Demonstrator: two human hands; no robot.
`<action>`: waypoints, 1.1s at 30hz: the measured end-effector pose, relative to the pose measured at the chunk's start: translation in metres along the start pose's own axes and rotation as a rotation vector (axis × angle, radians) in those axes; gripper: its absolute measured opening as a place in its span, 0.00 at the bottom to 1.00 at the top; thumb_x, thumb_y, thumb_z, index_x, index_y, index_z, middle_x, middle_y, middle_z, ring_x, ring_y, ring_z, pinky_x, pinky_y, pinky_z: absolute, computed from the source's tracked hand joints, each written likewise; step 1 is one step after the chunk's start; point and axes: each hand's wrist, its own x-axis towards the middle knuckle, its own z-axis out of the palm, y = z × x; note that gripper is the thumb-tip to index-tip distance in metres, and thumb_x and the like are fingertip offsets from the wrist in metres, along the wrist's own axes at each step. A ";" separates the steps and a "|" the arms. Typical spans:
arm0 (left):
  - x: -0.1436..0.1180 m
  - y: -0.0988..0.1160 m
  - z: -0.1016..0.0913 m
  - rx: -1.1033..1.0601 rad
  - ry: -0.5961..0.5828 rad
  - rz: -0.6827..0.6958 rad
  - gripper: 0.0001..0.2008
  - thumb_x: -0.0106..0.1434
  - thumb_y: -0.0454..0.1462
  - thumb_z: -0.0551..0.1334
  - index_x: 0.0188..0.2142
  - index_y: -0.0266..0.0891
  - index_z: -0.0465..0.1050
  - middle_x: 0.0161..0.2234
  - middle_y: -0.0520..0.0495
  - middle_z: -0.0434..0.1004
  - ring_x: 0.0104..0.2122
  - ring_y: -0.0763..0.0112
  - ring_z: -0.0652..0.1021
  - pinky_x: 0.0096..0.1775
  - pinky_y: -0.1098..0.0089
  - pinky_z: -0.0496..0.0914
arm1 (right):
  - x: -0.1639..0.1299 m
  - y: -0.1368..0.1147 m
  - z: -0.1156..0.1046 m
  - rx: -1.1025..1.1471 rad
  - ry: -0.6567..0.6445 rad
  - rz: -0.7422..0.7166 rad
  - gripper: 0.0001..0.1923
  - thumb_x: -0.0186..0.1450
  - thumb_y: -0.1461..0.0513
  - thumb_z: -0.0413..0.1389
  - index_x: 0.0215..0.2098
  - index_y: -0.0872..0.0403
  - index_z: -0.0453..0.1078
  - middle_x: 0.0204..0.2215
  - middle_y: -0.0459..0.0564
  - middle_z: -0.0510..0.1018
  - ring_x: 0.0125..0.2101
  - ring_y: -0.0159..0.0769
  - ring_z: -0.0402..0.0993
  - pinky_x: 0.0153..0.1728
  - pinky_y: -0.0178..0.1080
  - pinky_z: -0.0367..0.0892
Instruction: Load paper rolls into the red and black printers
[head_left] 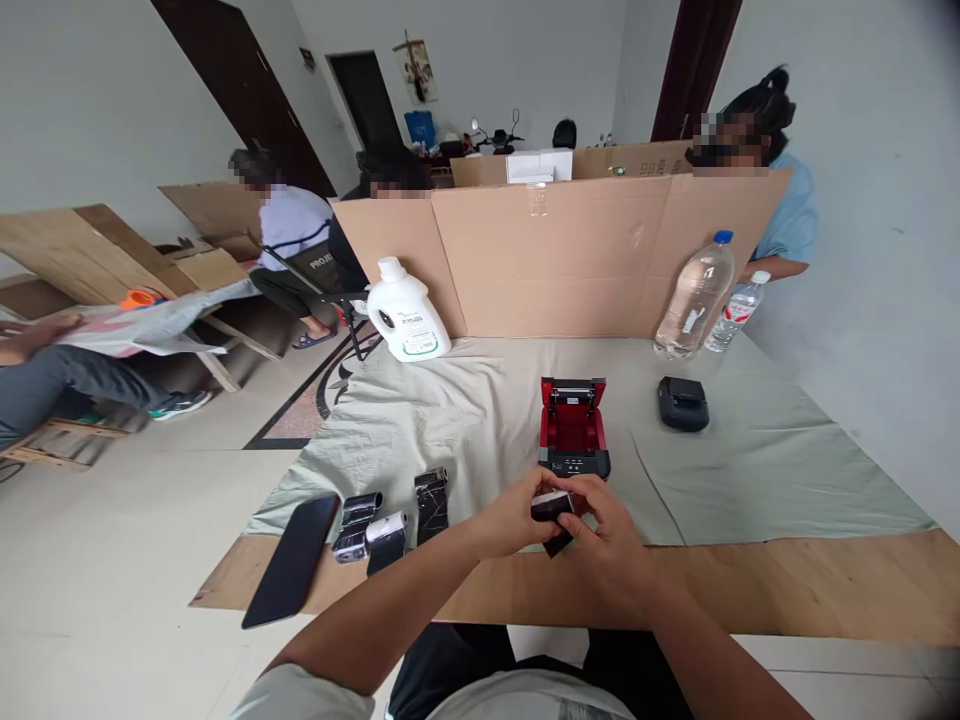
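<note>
A small black paper roll (552, 506) with a pale edge is held up in front of me, its loose black end hanging down. My left hand (514, 515) closes on its left side. From the right, my right hand (606, 530) pinches it with thumb and fingers. Just beyond my hands lies a small red and black printer (574, 430), its lid raised and its red inside showing. To the left lie a black patterned roll (432, 503), a dark shiny roll (355, 527) and a white-topped roll (387, 538) with a black tail.
A black tablet-like slab (292, 560) rests at the table's left edge. A closed black device (682, 404) sits at right. Behind stand a white jug (411, 315), a large bottle (696, 295), a smaller bottle (738, 312) and a cardboard screen (555, 260). Other people sit beyond.
</note>
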 end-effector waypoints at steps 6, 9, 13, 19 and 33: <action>0.025 0.015 -0.020 0.231 0.027 0.104 0.15 0.55 0.39 0.65 0.40 0.38 0.67 0.37 0.48 0.72 0.38 0.66 0.72 0.41 0.65 0.67 | -0.003 0.011 0.011 0.298 0.146 0.234 0.43 0.58 0.51 0.62 0.65 0.47 0.47 0.45 0.51 0.72 0.39 0.37 0.74 0.41 0.42 0.71; 0.048 0.022 -0.038 0.271 0.038 0.110 0.15 0.57 0.40 0.63 0.43 0.38 0.69 0.41 0.45 0.73 0.42 0.63 0.73 0.43 0.64 0.67 | -0.011 0.010 0.009 0.280 0.164 0.269 0.44 0.61 0.52 0.60 0.67 0.47 0.42 0.43 0.51 0.75 0.42 0.38 0.74 0.45 0.44 0.69; 0.085 0.029 -0.044 0.530 0.014 0.098 0.14 0.58 0.38 0.62 0.44 0.39 0.72 0.43 0.45 0.76 0.43 0.61 0.74 0.47 0.63 0.66 | -0.016 0.007 0.001 0.166 0.187 0.265 0.23 0.64 0.53 0.56 0.56 0.48 0.65 0.45 0.51 0.76 0.40 0.37 0.75 0.41 0.40 0.71; 0.125 0.027 -0.030 0.946 0.007 0.016 0.12 0.58 0.37 0.62 0.42 0.40 0.75 0.44 0.43 0.79 0.47 0.54 0.75 0.52 0.58 0.62 | -0.006 0.009 -0.012 -0.024 0.147 0.116 0.18 0.70 0.57 0.44 0.54 0.48 0.68 0.38 0.48 0.79 0.35 0.34 0.75 0.36 0.38 0.73; 0.146 0.024 -0.009 1.279 -0.004 -0.130 0.17 0.56 0.37 0.64 0.45 0.35 0.72 0.41 0.36 0.80 0.44 0.51 0.77 0.51 0.55 0.59 | 0.020 0.018 -0.017 -0.523 0.175 -0.148 0.23 0.61 0.72 0.43 0.49 0.51 0.70 0.40 0.51 0.76 0.41 0.38 0.74 0.42 0.42 0.73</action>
